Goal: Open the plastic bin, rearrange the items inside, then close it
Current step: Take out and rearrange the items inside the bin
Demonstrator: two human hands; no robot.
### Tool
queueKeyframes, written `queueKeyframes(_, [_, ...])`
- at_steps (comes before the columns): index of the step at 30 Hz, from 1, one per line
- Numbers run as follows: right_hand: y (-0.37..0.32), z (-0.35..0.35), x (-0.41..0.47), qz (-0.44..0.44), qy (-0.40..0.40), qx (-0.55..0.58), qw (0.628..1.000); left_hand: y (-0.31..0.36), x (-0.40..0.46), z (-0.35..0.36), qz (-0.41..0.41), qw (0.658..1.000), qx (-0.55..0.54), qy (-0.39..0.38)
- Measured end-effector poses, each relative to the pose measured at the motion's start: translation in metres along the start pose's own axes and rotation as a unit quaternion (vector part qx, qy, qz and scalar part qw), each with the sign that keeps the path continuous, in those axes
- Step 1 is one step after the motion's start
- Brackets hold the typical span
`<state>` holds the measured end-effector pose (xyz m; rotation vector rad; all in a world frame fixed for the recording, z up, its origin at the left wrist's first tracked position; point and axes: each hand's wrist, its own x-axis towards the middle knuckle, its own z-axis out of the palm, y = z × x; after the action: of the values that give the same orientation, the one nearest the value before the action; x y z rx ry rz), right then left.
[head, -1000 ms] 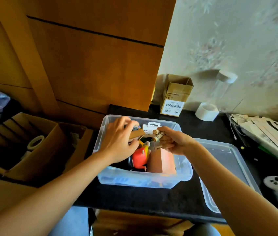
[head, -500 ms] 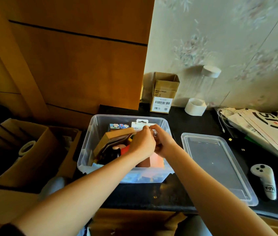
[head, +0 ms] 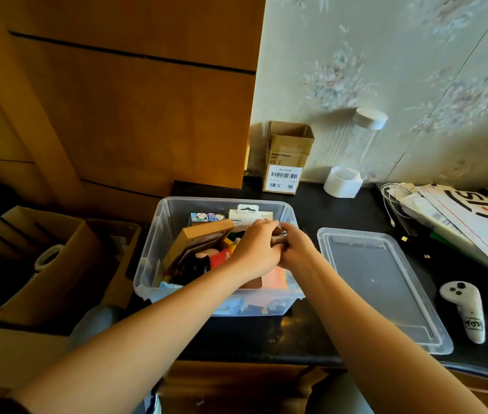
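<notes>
The clear plastic bin [head: 153, 252] stands open on the dark counter, its lid [head: 377, 282] lying flat to its right. Inside are a tan wooden frame [head: 204, 237] leaning at the left, a white packaged card [head: 247, 218] at the back, small picture cubes [head: 207, 218], a red and black plush toy [head: 207, 261] and a pink box [head: 275, 279]. My left hand [head: 254, 252] and right hand [head: 296, 249] meet over the bin's right half, both gripping a small brown item [head: 280, 236] that is mostly hidden between them.
A small open cardboard box [head: 286, 162], a white tape roll [head: 342, 182] and a clear tube stand by the wall. Papers and cables [head: 457, 213] lie at the right, with a white controller [head: 465, 309] near the lid. A large carton [head: 27, 258] sits at the left.
My left hand let go of the wooden frame and moved right to join my right hand on the small brown item. The frame now leans inside the bin.
</notes>
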<state>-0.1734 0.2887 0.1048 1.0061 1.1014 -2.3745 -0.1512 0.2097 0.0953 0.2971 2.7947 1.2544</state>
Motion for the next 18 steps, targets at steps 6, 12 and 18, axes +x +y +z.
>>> queueKeyframes(6, [-0.009,-0.005,0.000,0.028,-0.019,0.094,0.995,-0.010,-0.008,-0.019,0.102,0.994,-0.035,0.016])
queueKeyframes(12, [-0.009,-0.005,-0.002,0.012,-0.030,0.048,0.998,-0.021,-0.007,-0.014,0.088,0.993,0.033,0.072])
queueKeyframes(18, [-0.008,-0.007,0.003,-0.023,-0.001,-0.027,0.999,-0.027,-0.004,-0.006,0.048,0.993,0.077,0.081])
